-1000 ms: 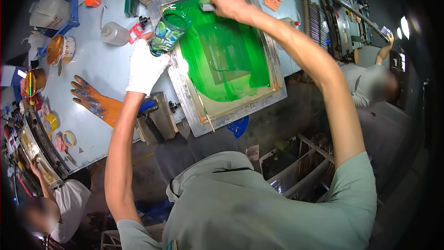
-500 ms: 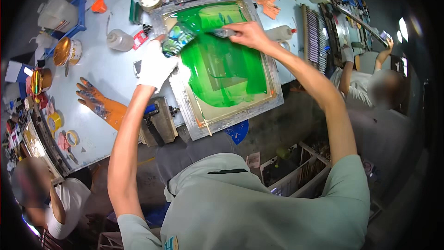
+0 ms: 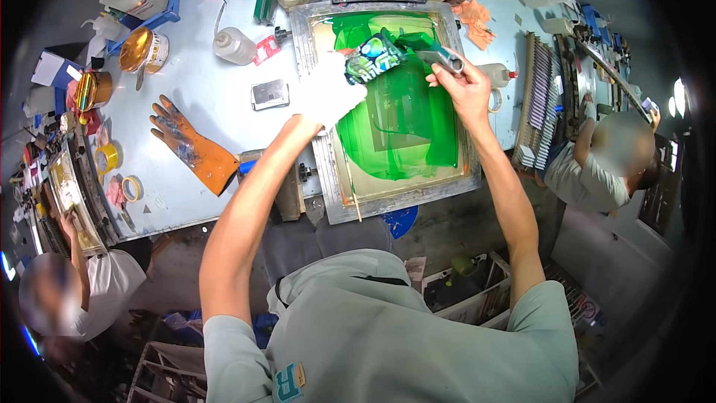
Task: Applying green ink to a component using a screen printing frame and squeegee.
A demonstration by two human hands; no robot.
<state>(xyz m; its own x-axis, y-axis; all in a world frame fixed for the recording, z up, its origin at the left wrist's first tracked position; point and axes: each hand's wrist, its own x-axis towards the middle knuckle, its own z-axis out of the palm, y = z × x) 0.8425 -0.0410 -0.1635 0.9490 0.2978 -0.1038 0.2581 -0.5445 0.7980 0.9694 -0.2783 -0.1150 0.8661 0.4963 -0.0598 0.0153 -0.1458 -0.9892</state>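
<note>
My left hand (image 3: 333,101), in a white glove, grips a crumpled green, blue and black plastic packet (image 3: 375,57) above the screen frame. My bare right hand (image 3: 466,89) is closed around the handle of a scraper (image 3: 446,60). Its blade, coated in green ink, points left toward the packet and lies close to it; whether they touch I cannot tell. Below both hands is a metal-edged printing screen (image 3: 343,213), with wet green ink (image 3: 418,112) spread over most of its mesh. A thin stick (image 3: 352,186) rests along the screen's left side.
An orange glove (image 3: 195,153), a phone-like device (image 3: 269,95), a squeeze bottle (image 3: 235,46) and an ink tub (image 3: 153,52) are left of the screen. Another bottle (image 3: 496,74) and a slatted rack (image 3: 537,97) stand right. Co-workers (image 3: 112,291) (image 3: 589,172) are at both sides.
The view has shifted, moving the table rightward in the picture. My left hand has carried the packet right over the screen. My right hand has come nearer, and the scraper has turned.
</note>
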